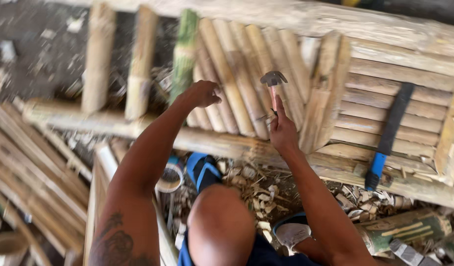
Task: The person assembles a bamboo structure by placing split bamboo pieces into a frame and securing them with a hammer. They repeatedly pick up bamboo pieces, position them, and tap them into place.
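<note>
My right hand grips the handle of a claw hammer, whose metal head stands raised above a row of split bamboo slats. My left hand rests with curled fingers on the slats just left of the hammer, near a green bamboo piece. I cannot see whether it pinches anything. The slats lie across a long bamboo rail of a frame. My bent knee is below, between both arms.
A blade with a blue handle lies on the flat slats at the right. Bamboo offcuts and chips litter the ground by my blue sandal. Loose strips lie at the left, a roll of tape beside my knee.
</note>
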